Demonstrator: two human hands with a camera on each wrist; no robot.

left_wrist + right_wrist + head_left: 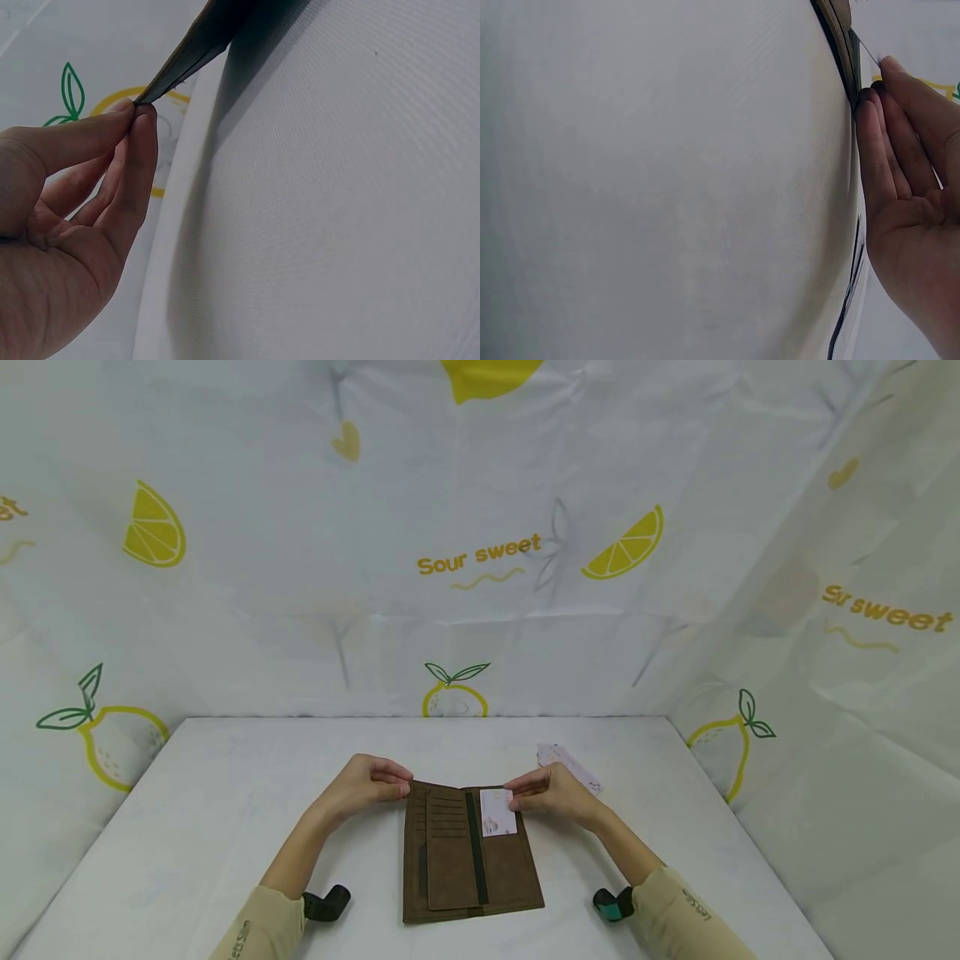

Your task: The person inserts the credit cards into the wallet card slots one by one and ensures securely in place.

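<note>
A brown long wallet [452,881] lies open, with card slots on its left panel and a dark band down the fold. At its top left corner my left hand [369,779] pinches the edge between thumb and fingers; the left wrist view shows this wallet edge [196,56] raised. A small white printed card [497,814] overlaps the upper part of the right panel. My right hand [557,793] holds the card's right edge with the thumb, its other fingertips at the wallet's top right corner. In the right wrist view the card [867,49] appears edge-on beneath the thumb [911,94].
Behind the right hand, pale printed paper slips [567,762] lie on the white table [247,793]. A white curtain [300,568] with lemon prints rises along the table's back and sides. Black wrist devices [327,904] sit at both cuffs.
</note>
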